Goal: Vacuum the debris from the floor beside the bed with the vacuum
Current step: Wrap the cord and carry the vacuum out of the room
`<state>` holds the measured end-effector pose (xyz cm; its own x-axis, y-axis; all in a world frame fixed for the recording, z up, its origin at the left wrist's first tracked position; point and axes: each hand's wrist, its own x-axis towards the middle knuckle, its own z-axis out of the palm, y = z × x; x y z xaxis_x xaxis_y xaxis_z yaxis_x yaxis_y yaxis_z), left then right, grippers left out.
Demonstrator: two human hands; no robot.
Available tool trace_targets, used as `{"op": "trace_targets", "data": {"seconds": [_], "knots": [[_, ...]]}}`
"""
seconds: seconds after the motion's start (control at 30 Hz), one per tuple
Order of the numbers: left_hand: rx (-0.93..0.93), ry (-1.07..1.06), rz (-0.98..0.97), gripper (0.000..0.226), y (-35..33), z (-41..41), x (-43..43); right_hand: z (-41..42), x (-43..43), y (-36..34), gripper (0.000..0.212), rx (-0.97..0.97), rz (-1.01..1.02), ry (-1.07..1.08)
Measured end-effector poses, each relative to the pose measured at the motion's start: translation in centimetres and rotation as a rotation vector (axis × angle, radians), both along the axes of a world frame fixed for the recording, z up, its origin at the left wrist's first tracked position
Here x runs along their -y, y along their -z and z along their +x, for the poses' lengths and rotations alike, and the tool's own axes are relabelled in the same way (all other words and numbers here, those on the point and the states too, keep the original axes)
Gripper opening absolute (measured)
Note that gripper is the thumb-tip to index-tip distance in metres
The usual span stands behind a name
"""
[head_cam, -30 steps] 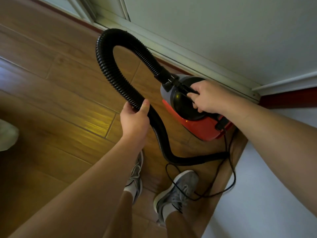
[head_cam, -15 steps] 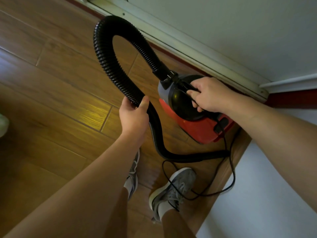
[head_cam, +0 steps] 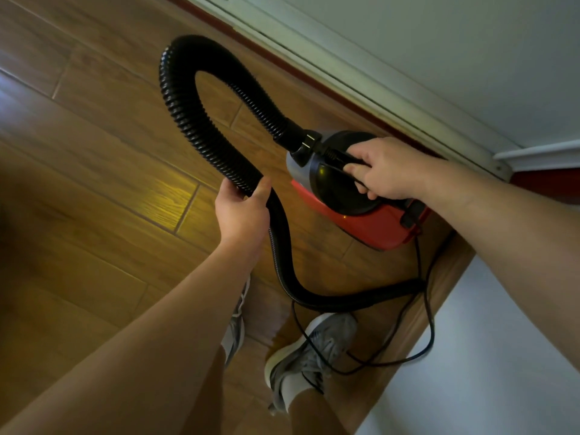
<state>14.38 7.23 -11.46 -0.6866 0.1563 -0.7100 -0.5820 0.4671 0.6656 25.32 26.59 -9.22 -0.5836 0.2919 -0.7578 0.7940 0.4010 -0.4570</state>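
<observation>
A small red and black canister vacuum (head_cam: 373, 224) hangs just above the wooden floor (head_cam: 94, 158) near the wall. My right hand (head_cam: 386, 167) grips its black top handle. A ribbed black hose (head_cam: 191, 120) loops up from the vacuum's front, arches over and comes down to my left hand (head_cam: 243, 211), which grips it. Below my left hand the hose curves on toward the right and ends near the bed's edge; its nozzle is hidden. No debris shows on the floor.
A white bed side (head_cam: 477, 356) fills the lower right. A white baseboard rail (head_cam: 361, 76) and wall run along the top right. The thin black power cord (head_cam: 426, 324) trails in loops over my grey shoes (head_cam: 310, 350). Open wooden floor lies to the left.
The view has shifted slightly, with the vacuum and hose loop a bit lower and further right in frame. Both hands keep the same grips on handle and hose.
</observation>
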Motion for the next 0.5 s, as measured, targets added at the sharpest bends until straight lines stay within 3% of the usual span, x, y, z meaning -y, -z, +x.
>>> {"op": "trace_targets", "data": {"seconds": [0.5], "knots": [[-0.048, 0.149, 0.007, 0.011, -1.4, 0.1, 0.9, 1.1, -0.1, 0.5, 0.021, -0.031, 0.1, 0.064]]}}
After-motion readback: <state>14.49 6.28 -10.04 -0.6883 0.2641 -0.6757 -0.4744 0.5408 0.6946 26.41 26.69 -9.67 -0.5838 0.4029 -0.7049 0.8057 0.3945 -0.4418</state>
